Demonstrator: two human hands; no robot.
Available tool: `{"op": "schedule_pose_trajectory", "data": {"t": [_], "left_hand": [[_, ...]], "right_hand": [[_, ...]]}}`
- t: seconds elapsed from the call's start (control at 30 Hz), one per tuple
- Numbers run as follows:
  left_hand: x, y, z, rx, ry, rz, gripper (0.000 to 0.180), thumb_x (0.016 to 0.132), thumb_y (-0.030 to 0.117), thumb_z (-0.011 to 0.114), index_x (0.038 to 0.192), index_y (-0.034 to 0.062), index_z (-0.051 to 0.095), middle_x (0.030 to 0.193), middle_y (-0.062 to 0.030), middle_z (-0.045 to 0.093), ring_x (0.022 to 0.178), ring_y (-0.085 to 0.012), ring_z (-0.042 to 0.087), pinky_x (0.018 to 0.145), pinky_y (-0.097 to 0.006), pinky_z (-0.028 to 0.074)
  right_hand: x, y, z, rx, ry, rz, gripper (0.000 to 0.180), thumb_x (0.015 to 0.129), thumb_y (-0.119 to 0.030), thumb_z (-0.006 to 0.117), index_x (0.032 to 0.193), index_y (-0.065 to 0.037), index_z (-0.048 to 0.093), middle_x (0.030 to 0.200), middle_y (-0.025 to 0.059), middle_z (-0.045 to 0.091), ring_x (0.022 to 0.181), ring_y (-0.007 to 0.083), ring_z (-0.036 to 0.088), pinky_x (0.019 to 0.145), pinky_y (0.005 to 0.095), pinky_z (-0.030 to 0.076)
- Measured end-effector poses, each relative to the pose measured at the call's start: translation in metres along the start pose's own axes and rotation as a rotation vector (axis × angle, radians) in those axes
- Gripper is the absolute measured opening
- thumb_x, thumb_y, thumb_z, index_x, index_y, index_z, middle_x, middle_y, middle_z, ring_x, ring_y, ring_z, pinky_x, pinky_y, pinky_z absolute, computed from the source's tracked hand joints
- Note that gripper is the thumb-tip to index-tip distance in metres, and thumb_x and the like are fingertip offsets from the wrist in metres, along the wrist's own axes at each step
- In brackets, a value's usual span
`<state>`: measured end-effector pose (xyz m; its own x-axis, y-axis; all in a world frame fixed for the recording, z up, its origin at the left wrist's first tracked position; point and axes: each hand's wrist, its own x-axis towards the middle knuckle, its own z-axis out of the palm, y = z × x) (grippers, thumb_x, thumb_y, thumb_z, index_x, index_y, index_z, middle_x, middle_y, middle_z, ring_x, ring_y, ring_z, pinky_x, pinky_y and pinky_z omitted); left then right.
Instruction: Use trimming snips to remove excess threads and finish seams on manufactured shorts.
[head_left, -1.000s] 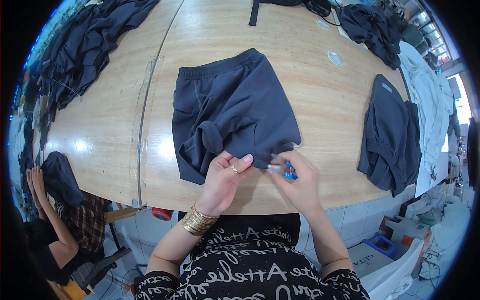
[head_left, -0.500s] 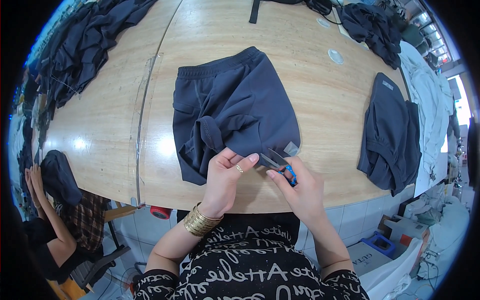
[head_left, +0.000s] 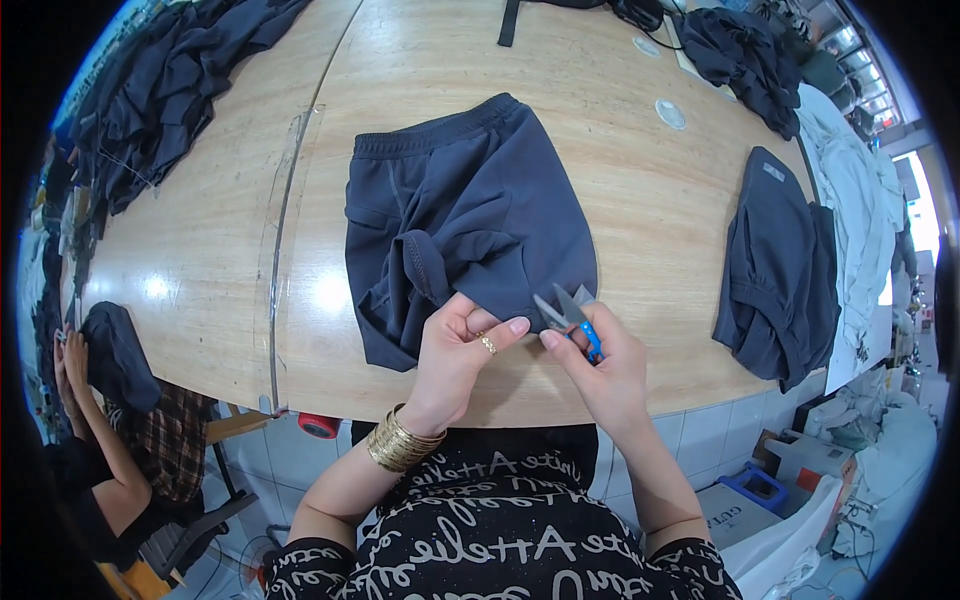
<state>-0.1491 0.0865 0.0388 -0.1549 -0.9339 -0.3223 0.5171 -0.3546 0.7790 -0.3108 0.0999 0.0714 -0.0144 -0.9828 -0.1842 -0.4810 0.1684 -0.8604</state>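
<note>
A pair of dark navy shorts (head_left: 475, 205) lies on the wooden table (head_left: 650, 200), its elastic waistband at the far side. My left hand (head_left: 462, 350) is closed on the near hem, thumb on top of the cloth. In my right hand (head_left: 608, 365) is a pair of small scissors (head_left: 586, 334) with blue handles. Their blades are apart and point up and to the left, over the hem. My right thumb and fingers are also against the edge of the hem. A small clear tag (head_left: 584, 292) shows just behind the blades.
Folded dark shorts (head_left: 778, 270) lie at the right. Dark garments are heaped at the far left (head_left: 175, 95) and far right (head_left: 745, 60). A seam (head_left: 285, 220) crosses the table. At the left edge, another person's hands (head_left: 72, 362) are beside dark cloth (head_left: 120, 355).
The scissors have turned more upright, and their blades have lifted slightly. Both my hands have shifted a little, still at the hem. The shorts have hardly moved.
</note>
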Motion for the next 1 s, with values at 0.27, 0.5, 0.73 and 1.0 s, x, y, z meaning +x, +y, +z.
{"op": "schedule_pose_trajectory", "data": {"t": [0.27,0.5,0.73,1.0], "left_hand": [[0.002,-0.005,-0.008,0.065,-0.030,-0.024,0.018,0.084,0.002,0.067,0.082,0.0055,0.050,0.071,0.0033,0.059,0.067,0.0007,0.049,0.064,-0.017,0.039],[0.001,0.000,-0.007,0.026,-0.059,-0.065,0.012,0.085,0.001,0.066,0.087,0.0022,0.055,0.081,-0.0026,0.066,0.079,-0.0053,0.060,0.072,-0.020,0.045],[0.000,0.003,-0.003,-0.092,-0.034,-0.067,0.018,0.085,0.001,0.065,0.102,-0.0010,0.059,0.097,-0.0063,0.065,0.089,-0.0114,0.062,0.084,-0.026,0.048],[0.000,0.001,-0.002,-0.064,-0.020,-0.037,0.021,0.083,0.001,0.067,0.103,0.0004,0.060,0.098,-0.0042,0.065,0.090,-0.0080,0.060,0.085,-0.023,0.046]], "right_hand": [[0.011,-0.003,0.005,-0.025,0.079,-0.333,0.026,0.077,-0.008,0.073,0.099,-0.006,0.059,0.074,0.0023,0.057,0.057,0.0075,0.048,0.052,0.0223,0.039],[0.019,-0.005,0.010,0.129,0.030,-0.271,0.010,0.087,-0.006,0.064,0.090,-0.002,0.056,0.074,-0.0035,0.054,0.063,0.0029,0.043,0.058,0.0190,0.037],[0.014,-0.010,-0.014,-0.177,0.063,-0.342,0.021,0.083,-0.018,0.070,0.095,-0.006,0.057,0.074,0.0038,0.057,0.059,0.0144,0.052,0.055,0.0273,0.042],[0.014,0.003,-0.016,-0.492,0.088,-0.564,0.025,0.078,-0.028,0.072,0.091,-0.009,0.061,0.075,0.0043,0.060,0.061,0.0216,0.056,0.055,0.0314,0.043]]}}
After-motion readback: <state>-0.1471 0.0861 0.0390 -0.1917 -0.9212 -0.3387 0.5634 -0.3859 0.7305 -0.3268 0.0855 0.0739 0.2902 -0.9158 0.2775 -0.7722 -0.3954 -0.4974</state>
